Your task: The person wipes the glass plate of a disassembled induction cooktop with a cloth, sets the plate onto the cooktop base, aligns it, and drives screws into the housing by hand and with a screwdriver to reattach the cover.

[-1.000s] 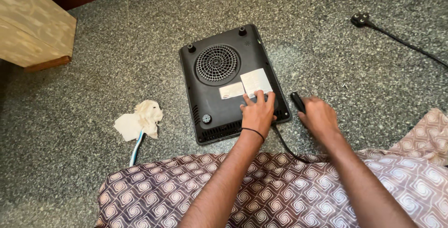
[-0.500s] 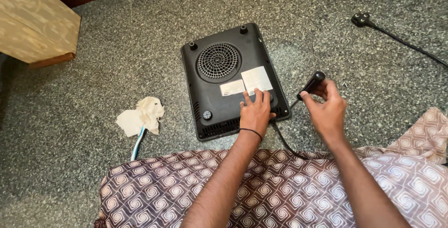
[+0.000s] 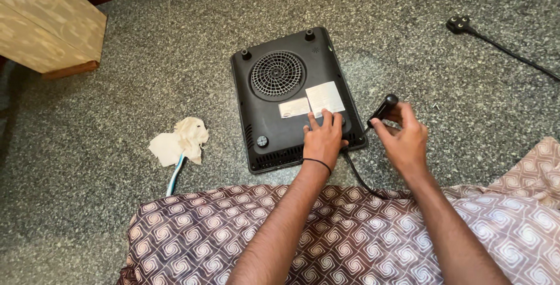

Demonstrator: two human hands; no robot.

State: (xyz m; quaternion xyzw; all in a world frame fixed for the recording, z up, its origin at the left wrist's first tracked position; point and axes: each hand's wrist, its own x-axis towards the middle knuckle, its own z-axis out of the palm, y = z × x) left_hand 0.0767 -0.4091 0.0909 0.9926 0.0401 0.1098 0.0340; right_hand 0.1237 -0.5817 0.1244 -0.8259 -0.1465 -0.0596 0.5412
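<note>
Speckled grey stone floor [image 3: 146, 63] runs under everything. At far left stands a pale patterned box [image 3: 46, 25]. Right of it a crumpled white cloth [image 3: 178, 144] lies over a blue-and-white handle [image 3: 173, 175].

In the middle a black cooktop [image 3: 294, 98] lies upside down, its round fan grille [image 3: 277, 75], two white labels [image 3: 315, 101] and small feet facing up. The left hand [image 3: 322, 139] lies flat and open on its near right corner, fingers spread, pressing rather than gripping. A cord [image 3: 356, 174] leaves that corner toward the lap.

Just right of the cooktop, the right hand [image 3: 402, 139] is closed around a black handled tool [image 3: 384, 109], its tip angled up and away. Far right, a black plug [image 3: 459, 25] and its cable lie well apart.

The cooktop looks rigid and fairly heavy, with a hard plastic shell; its hidden top is probably glass, so fragile. It is best held by both side edges, not by the cord. The tool seems light and stiff, easily gripped.
</note>
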